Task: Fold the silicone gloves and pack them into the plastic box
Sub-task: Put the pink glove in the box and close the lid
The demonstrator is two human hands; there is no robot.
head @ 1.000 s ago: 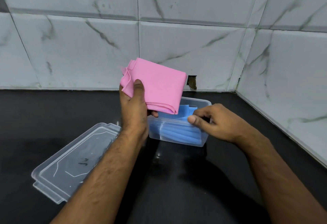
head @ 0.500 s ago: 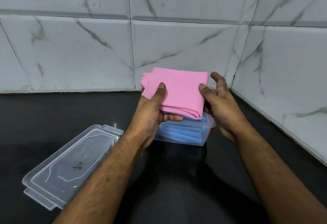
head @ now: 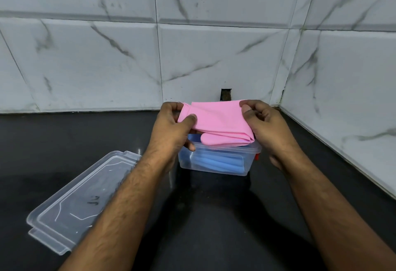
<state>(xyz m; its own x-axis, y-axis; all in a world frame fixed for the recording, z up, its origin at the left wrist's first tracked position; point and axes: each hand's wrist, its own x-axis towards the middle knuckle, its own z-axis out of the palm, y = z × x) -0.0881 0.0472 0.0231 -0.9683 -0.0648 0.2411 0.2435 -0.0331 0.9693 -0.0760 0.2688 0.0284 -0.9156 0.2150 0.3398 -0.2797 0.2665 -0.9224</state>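
A folded pink silicone glove [head: 218, 120] is held flat just above the clear plastic box [head: 246, 169] on the black counter. My left hand [head: 173, 129] pinches the glove's left edge, thumb on top. My right hand [head: 263, 125] grips its right edge. One pink fingertip pokes out under the fold, over the box's rim. A folded blue glove [head: 216, 160] lies inside the box, seen through its front wall.
The box's clear lid [head: 79, 200] lies upside down on the counter to the left, by my left forearm. Marble-tiled walls close the back and right sides, meeting in a corner [head: 276, 105] just behind the box.
My right hand left the box and took the glove's right edge. Both hands brought the pink glove down from upright to flat, just over the box opening.
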